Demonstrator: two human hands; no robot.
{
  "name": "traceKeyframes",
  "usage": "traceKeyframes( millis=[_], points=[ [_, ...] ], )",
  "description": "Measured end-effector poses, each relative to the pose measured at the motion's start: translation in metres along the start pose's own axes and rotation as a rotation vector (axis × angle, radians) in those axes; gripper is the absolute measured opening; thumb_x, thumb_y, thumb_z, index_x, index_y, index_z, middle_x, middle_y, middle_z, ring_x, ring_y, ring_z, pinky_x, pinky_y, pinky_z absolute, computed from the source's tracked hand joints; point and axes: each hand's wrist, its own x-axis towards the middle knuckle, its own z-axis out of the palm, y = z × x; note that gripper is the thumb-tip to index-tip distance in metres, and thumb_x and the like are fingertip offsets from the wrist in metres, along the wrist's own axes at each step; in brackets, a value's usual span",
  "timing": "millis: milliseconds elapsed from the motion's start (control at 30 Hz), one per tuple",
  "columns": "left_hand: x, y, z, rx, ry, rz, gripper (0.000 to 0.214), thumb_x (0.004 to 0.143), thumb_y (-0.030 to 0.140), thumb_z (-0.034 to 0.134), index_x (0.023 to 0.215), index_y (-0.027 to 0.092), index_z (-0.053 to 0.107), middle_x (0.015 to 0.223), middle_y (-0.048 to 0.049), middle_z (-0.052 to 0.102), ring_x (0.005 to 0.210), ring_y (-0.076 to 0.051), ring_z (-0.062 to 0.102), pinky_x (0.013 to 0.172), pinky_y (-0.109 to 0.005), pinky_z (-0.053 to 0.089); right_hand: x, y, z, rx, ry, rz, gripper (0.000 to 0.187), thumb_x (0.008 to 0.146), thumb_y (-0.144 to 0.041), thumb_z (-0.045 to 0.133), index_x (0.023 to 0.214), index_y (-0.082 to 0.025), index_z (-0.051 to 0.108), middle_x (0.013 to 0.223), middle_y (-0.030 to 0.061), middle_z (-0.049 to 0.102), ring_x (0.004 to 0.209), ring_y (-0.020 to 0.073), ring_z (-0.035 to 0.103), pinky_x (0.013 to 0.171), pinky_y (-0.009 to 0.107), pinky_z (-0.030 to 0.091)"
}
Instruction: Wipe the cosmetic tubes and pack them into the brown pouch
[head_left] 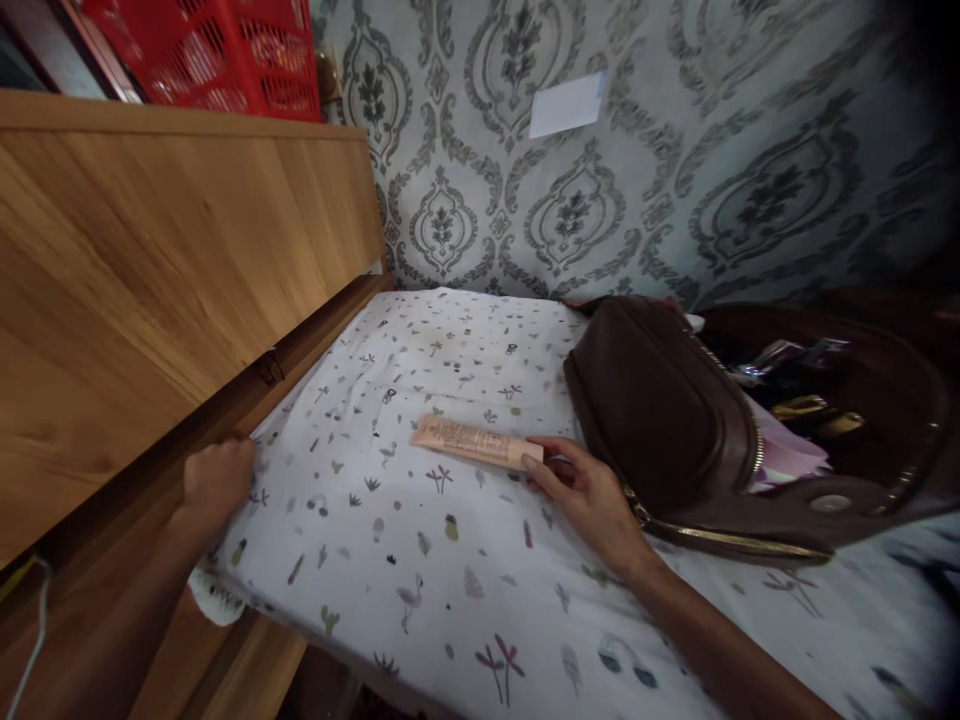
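My right hand (589,500) pinches the cap end of a peach-coloured squeeze tube (472,443) between thumb and fingers. The tube lies lengthwise, low over or touching the white printed sheet (420,340); fine print covers its side, too small to read. My left hand (219,485) is closed in a fist at the left edge of the sheet, by the wooden bed frame. Its fingertips are hidden, so what it grips, if anything, does not show. Just right of my right hand stands a dark brown cosmetic bag (649,400), unzipped, with its flap laid back.
Inside the bag are a pink-white pouch (787,450) and gold-capped items (817,412). A wooden cabinet (187,250) rises along the left, with a red plastic basket (217,60) on top. Patterned wallpaper (442,220) with a white card (568,105) closes off the back.
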Motion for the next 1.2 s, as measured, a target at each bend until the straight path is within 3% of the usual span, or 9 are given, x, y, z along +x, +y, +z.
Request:
traceKeyframes(
  millis=[200, 300, 400, 567, 767, 1000, 1200],
  points=[
    [0.004, 0.012, -0.013, 0.154, 0.002, 0.037, 0.047, 0.095, 0.004, 0.028, 0.091, 0.01, 0.074, 0.094, -0.0192, 0.075, 0.093, -0.036, 0.075, 0.074, -0.046, 0.057, -0.007, -0.001, 0.002, 0.034, 0.017, -0.004, 0.051, 0.081, -0.062, 0.067, 0.108, -0.018, 0.068, 0.081, 0.0054, 0.069, 0.064, 0.0186, 0.063, 0.059, 0.032, 0.051],
    [0.022, 0.031, -0.023, 0.134, 0.052, 0.103, 0.045, 0.095, 0.004, 0.028, 0.107, 0.011, 0.07, 0.101, -0.0181, 0.075, 0.093, -0.035, 0.074, 0.075, -0.045, 0.057, -0.007, -0.002, 0.002, 0.048, 0.007, 0.003, 0.047, 0.082, -0.059, 0.067, 0.108, -0.019, 0.067, 0.081, 0.0045, 0.068, 0.066, 0.0186, 0.062, 0.061, 0.032, 0.051],
    [0.059, 0.061, -0.033, 0.066, 0.129, 0.175, 0.045, 0.097, 0.009, 0.03, 0.127, 0.018, 0.062, 0.118, -0.0169, 0.071, 0.1, -0.032, 0.073, 0.077, -0.042, 0.056, -0.008, -0.005, 0.002, 0.054, 0.011, 0.014, 0.045, 0.082, -0.055, 0.066, 0.108, -0.018, 0.067, 0.082, 0.0046, 0.067, 0.067, 0.0186, 0.062, 0.062, 0.032, 0.052],
    [0.14, 0.11, -0.04, -0.075, 0.182, 0.201, 0.05, 0.093, 0.009, 0.04, 0.14, 0.019, 0.055, 0.135, -0.0192, 0.063, 0.114, -0.032, 0.069, 0.088, -0.042, 0.056, -0.009, -0.012, 0.001, 0.028, 0.026, 0.006, 0.036, 0.084, -0.048, 0.064, 0.105, -0.018, 0.069, 0.082, 0.0039, 0.065, 0.067, 0.0176, 0.06, 0.063, 0.031, 0.05],
    [0.2, 0.137, -0.032, -0.102, 0.124, 0.23, 0.054, 0.087, 0.01, 0.047, 0.139, 0.022, 0.058, 0.134, -0.0148, 0.067, 0.117, -0.033, 0.068, 0.093, -0.045, 0.055, -0.01, -0.018, -0.001, 0.005, 0.033, -0.01, 0.031, 0.085, -0.043, 0.062, 0.103, -0.019, 0.07, 0.08, 0.0021, 0.062, 0.068, 0.0167, 0.059, 0.062, 0.03, 0.05],
    [0.211, 0.134, -0.028, -0.056, 0.092, 0.332, 0.045, 0.1, 0.029, 0.042, 0.143, 0.03, 0.053, 0.147, -0.0067, 0.059, 0.131, -0.028, 0.058, 0.097, -0.038, 0.052, -0.009, -0.021, -0.005, -0.031, 0.02, 0.008, 0.029, 0.086, -0.041, 0.06, 0.103, -0.019, 0.07, 0.079, 0.0019, 0.061, 0.067, 0.0165, 0.057, 0.06, 0.029, 0.047],
    [0.212, 0.147, -0.032, -0.01, 0.145, 0.336, 0.04, 0.102, 0.04, 0.038, 0.133, 0.027, 0.059, 0.131, -0.0133, 0.065, 0.113, -0.034, 0.066, 0.085, -0.043, 0.053, -0.01, -0.024, -0.005, -0.054, 0.026, 0.018, 0.027, 0.087, -0.04, 0.06, 0.1, -0.02, 0.071, 0.08, 0.0024, 0.062, 0.068, 0.0163, 0.059, 0.061, 0.028, 0.048]
  ],
)
